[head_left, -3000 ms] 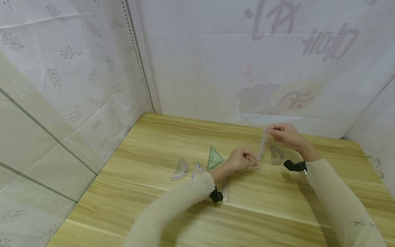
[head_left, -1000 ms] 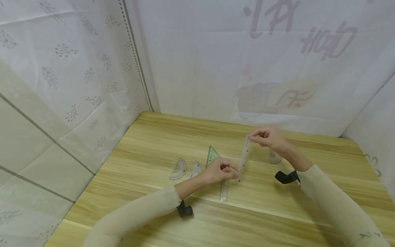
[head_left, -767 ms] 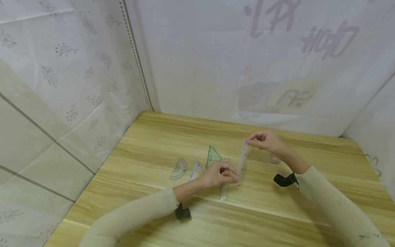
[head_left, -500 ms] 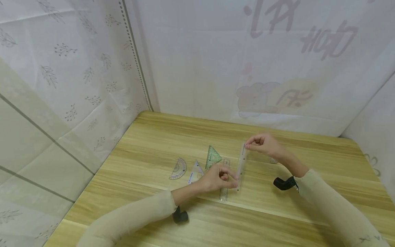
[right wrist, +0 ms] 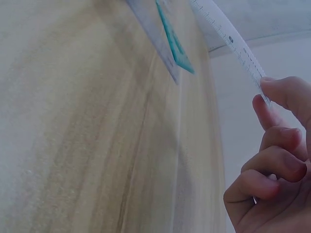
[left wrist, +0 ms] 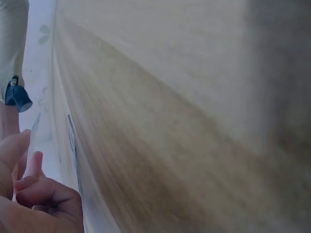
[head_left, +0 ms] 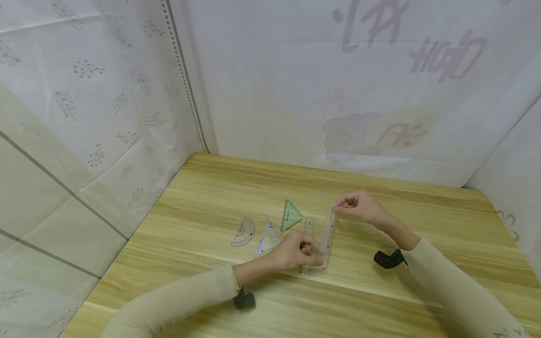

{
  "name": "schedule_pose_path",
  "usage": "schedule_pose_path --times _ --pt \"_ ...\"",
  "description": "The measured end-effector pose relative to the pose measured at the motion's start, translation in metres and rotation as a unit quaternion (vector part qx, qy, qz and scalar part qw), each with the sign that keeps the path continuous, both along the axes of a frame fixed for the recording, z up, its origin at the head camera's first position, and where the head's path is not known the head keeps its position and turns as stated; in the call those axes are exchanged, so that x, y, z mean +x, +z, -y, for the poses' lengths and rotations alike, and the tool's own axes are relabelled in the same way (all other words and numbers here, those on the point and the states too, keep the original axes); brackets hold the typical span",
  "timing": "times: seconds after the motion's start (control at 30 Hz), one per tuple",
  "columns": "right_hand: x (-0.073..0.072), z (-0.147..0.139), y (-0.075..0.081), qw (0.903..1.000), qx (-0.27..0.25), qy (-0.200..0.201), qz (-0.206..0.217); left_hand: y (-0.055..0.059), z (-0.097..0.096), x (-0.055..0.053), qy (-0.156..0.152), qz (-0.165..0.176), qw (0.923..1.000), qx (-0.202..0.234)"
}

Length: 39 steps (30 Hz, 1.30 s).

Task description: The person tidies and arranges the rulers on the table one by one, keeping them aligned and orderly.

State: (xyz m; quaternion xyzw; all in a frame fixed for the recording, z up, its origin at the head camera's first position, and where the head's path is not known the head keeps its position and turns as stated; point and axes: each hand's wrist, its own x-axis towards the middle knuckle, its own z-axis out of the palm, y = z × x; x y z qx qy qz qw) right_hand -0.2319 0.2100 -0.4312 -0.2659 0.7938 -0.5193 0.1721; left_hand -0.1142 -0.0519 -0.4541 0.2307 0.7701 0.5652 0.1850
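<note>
A clear plastic ruler (head_left: pixel 330 231) is stretched between my two hands, slightly above the tabletop. My right hand (head_left: pixel 364 208) pinches its far end between thumb and forefinger, and the right wrist view shows that pinch on the marked ruler (right wrist: pixel 232 42). At the near end, my left hand (head_left: pixel 292 252) holds it between thumb and fingertip. Just left of it lies a second clear ruler (head_left: pixel 310 226), partly covered by the left hand. Beyond that hand is a green set square (head_left: pixel 290 217). A clear set square (head_left: pixel 267 240) is partly hidden by the same hand.
A clear protractor (head_left: pixel 243 232) lies farthest left on the wooden table (head_left: pixel 203 291). Fabric curtains (head_left: pixel 262 94) rise behind the table. Black wrist cameras (head_left: pixel 387 259) hang below both sleeves.
Both hands have carried the ruler left and toward the person, bringing it beside the second ruler. It now sits lower in view. The right-hand protractor has become hidden by the right hand.
</note>
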Motion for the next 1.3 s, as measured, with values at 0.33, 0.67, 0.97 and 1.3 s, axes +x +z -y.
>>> schedule_pose_path --times 0.33,0.67,0.97,1.3 --pt "0.005 0.004 -0.003 0.9994 0.026 0.015 -0.015 0.000 -0.003 0.008 0.007 -0.001 0.9993 -0.036" --pt "0.008 0.010 -0.009 0.9982 0.049 0.018 -0.029 0.003 -0.008 0.013 0.026 -0.061 0.9877 -0.142" --pt "0.009 0.012 -0.014 0.9961 0.068 0.024 -0.051 0.005 -0.011 0.014 0.022 -0.102 0.9714 -0.214" --pt "0.008 0.014 -0.019 0.9954 0.050 0.051 -0.063 0.008 -0.013 0.015 0.027 -0.111 0.9637 -0.242"
